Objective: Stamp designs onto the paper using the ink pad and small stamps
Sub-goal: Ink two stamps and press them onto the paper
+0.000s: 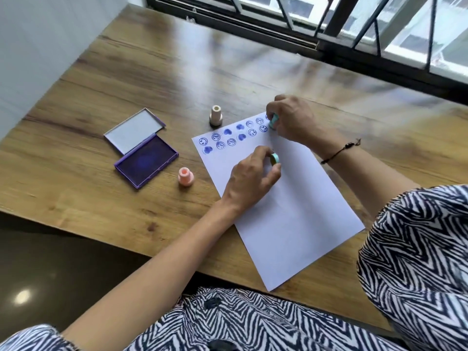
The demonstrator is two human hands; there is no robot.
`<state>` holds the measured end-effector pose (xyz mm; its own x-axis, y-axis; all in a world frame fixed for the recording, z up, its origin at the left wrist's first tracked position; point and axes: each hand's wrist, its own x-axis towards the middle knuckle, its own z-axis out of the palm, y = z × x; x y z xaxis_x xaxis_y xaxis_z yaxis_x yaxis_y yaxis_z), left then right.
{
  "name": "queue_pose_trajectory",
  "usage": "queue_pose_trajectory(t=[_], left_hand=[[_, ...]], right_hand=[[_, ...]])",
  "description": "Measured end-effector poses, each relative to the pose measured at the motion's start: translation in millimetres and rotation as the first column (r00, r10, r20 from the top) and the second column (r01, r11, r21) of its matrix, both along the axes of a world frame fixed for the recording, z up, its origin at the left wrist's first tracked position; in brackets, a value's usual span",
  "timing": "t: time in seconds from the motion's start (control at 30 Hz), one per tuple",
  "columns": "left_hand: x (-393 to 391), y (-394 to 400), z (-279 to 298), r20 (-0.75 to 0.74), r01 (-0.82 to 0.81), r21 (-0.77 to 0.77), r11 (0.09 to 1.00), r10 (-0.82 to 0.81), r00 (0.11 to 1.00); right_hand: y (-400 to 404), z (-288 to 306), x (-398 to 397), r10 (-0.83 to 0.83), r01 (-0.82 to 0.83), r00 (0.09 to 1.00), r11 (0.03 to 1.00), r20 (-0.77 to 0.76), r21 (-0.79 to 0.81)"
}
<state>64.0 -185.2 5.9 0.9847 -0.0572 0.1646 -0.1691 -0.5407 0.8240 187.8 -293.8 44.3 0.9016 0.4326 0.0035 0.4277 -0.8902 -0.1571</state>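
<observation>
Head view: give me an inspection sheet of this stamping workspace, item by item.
Surface: wooden table, glossy, bare at the far side.
Job's things: white paper with two rows of blue prints along its far edge; open ink pad, lid folded back; cream stamp and pink stamp standing beside the paper.
Clutter: nothing seen.
Hands: right hand presses a teal stamp at the paper's far corner; left hand holds a second teal stamp over the paper.
Cables: nothing seen.
Surroundings: window with dark bars beyond the table; dark floor to the left.
</observation>
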Motion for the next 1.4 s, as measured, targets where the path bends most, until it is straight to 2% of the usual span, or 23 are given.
queue_pose_trajectory(t=[0.57, 0.63, 0.7, 0.73, 0.8, 0.83, 0.9, 1.1, 1.4], left_hand=[[-0.3, -1.4, -4.6, 0.023, 0.024, 0.055, 0.998, -0.025, 0.999], [-1.8, -1.3, -3.8, 0.035, 0.024, 0.064, 0.998, -0.026, 0.999], [-3.1, -1.2, -2.2, 0.042, 0.031, 0.057, 0.998, -0.034, 0.999], [-2.9, -0.3, -1.3, 0.037, 0.031, 0.04, 0.999, -0.032, 0.999], [-3.1, 2.2, 1.9, 0.024, 0.018, -0.024, 1.0, -0.018, 1.0], [-3.3, 3.4, 3.5, 0.022, 0.013, -0.054, 0.998, -0.012, 1.0], [-3.4, 5.3, 6.1, 0.029, 0.009, -0.103, 0.995, -0.006, 1.0], [-1.6, 8.8, 11.5, 0.038, -0.016, -0.27, 0.963, 0.027, 0.999], [-5.7, 13.5, 6.4, 0.009, -0.041, -0.323, 0.946, 0.047, 0.999]], right_hand=[[3.1, -14.9, -2.9, 0.052, -0.039, 0.992, 0.993, 0.112, -0.114], [3.8, -9.6, -4.9, 0.028, -0.021, 0.997, 0.995, 0.072, -0.094], [-2.7, -1.3, -4.7, -0.07, 0.069, 0.997, 0.997, 0.031, 0.019], [-8.3, 4.4, -3.1, -0.16, 0.156, 0.987, 0.978, 0.016, 0.135], [-22.4, 18.7, -1.2, -0.32, 0.324, 0.944, 0.851, -0.081, 0.414], [-28.9, 25.0, -2.8, -0.345, 0.375, 0.925, 0.762, -0.159, 0.528], [-38.9, 32.7, -9.5, -0.334, 0.423, 0.905, 0.633, -0.264, 0.649], [-41.7, 27.9, -28.9, -0.288, 0.487, 0.873, 0.496, -0.393, 0.719], [-39.7, 25.2, -35.7, -0.29, 0.508, 0.861, 0.475, -0.418, 0.719]])
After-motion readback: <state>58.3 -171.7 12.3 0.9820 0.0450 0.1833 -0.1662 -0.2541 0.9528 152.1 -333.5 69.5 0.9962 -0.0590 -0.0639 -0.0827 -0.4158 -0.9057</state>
